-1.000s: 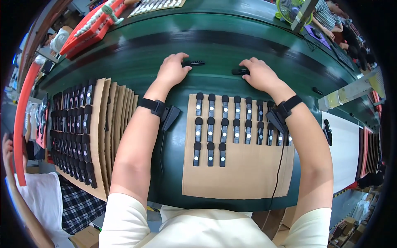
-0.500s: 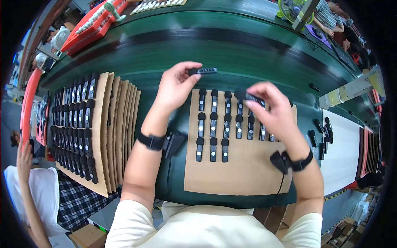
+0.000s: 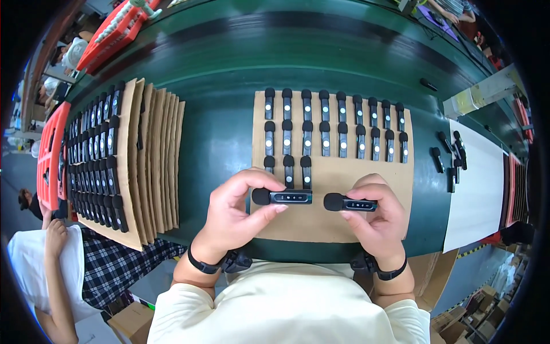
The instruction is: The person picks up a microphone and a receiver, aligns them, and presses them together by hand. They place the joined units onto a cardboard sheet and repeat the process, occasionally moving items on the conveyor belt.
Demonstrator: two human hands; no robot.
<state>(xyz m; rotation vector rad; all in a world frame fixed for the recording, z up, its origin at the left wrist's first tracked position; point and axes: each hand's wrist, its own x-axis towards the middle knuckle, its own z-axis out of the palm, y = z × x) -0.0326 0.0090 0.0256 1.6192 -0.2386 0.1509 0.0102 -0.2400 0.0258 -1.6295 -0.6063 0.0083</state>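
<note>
My left hand (image 3: pixel 232 209) pinches a small black clip-on microphone (image 3: pixel 293 197) between thumb and fingers, its round foam cap toward the left. In my right hand (image 3: pixel 381 215) is a matching microphone (image 3: pixel 361 204), also held level with its foam cap to the left. Both are over the lower part of a brown cardboard sheet (image 3: pixel 355 171). Two full rows of such microphones (image 3: pixel 307 135) lie on that sheet, foam caps away from me and a pale round dot on each. A shorter third row (image 3: pixel 289 172) sits at the left, its leftmost one partly covered by my left hand.
Several cardboard sheets (image 3: pixel 163 166) stand stacked at left, the outer one bearing rows of microphones (image 3: pixel 109 143). Loose microphones (image 3: pixel 456 150) lie by a white sheet (image 3: pixel 475 189) at right. A red crate (image 3: pixel 117 35) stands far left; a co-worker's arm (image 3: pixel 54 252) is nearby.
Both hands have come down toward me, each keeping its microphone, and now hold the two side by side with their button faces showing. The view has shifted slightly.
</note>
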